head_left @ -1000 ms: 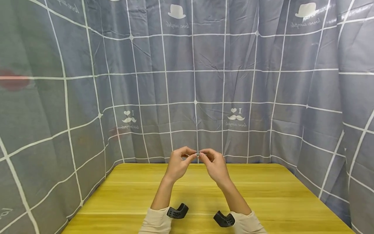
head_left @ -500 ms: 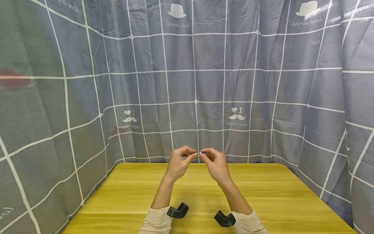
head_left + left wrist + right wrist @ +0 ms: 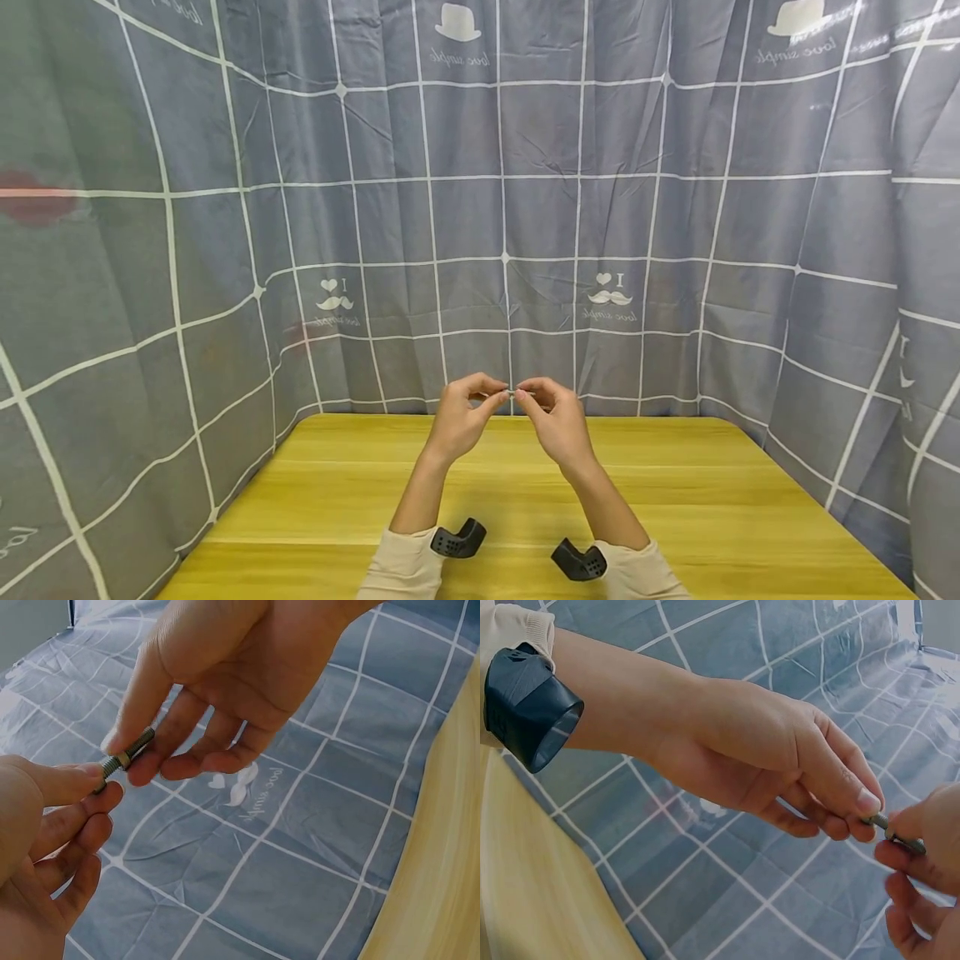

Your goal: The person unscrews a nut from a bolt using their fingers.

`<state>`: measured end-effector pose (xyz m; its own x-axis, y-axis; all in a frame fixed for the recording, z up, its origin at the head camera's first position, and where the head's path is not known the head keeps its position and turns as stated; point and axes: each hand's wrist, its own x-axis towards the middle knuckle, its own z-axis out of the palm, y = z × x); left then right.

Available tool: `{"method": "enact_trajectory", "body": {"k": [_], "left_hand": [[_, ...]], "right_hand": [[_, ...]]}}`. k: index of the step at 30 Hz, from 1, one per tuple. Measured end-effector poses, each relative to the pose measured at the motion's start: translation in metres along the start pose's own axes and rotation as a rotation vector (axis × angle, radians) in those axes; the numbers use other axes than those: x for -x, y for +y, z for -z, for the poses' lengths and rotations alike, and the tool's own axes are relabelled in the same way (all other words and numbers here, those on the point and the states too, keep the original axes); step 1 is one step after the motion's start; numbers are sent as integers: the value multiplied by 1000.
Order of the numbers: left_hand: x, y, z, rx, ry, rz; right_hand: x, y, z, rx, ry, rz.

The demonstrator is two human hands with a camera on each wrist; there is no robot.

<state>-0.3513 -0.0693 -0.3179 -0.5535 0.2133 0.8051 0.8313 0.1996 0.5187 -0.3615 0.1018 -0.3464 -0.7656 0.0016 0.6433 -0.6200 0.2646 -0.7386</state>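
Nearest, 2 pale sleeves, the left (image 3: pixel 402 567) and the right (image 3: pixel 641 571), are ending short of the wrists, leaving both hands bare. 2 black wrist mounts, the left (image 3: pixel 459 539) and the right (image 3: pixel 579 560), are jutting inward from the cuffs, probably so their cameras are facing the fingers' work.

Farther out, the left hand (image 3: pixel 457 421) and the right hand (image 3: pixel 557 423) are meeting tip to tip, a threaded rod (image 3: pixel 145 740) lying between them, clear of any surface. The left fingers are closing in a pinch on 1 end, seemingly because that end is serving as a steady hold. The right thumb and forefinger are nearly together, pinching the rod at the nut (image 3: pixel 124 760), likely because this grip is giving them control of that small part. The rod's dark other end is sticking out past the right fingertips. The remaining fingers of both hands are curving loosely, apparently staying out of the pinch's way. Whether a head is hiding under the left fingertips, I cannot tell.

The yellow worktop (image 3: pixel 315 479) is spreading beneath the forearms, its far edge lying near the hands in the head view. Beyond, a grey checked curtain (image 3: pixel 465 217) is hanging around it, probably screening the surroundings.
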Motion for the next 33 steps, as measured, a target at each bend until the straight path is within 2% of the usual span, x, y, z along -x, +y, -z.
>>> {"method": "enact_trajectory", "body": {"k": [4,6,10,13,17,20,27,33], "left_hand": [[-1,-1,-1,4,11,12],[-1,-2,-2,6,9,16],[-1,-3,-2,12,7,11],[0,-4,-2,10,13,10],[0,-4,-2,8,8,16],[0,-3,-2,11,7,17],[1,-4,-3,-4,10,3],[1,-4,-3,3,12,15]], "right_hand": [[-2,-1,1,-24,-22,24],[-2,-1,1,-28,-23,12],[-2,-1,1,14,-18,-13],[-2,-1,1,31,-20,3],[-2,0,2,-2,-26,29],[-2,1,1,-26,-27,19],[0,1,2,27,-7,-6],[0,1,2,-21,-33,29]]}}
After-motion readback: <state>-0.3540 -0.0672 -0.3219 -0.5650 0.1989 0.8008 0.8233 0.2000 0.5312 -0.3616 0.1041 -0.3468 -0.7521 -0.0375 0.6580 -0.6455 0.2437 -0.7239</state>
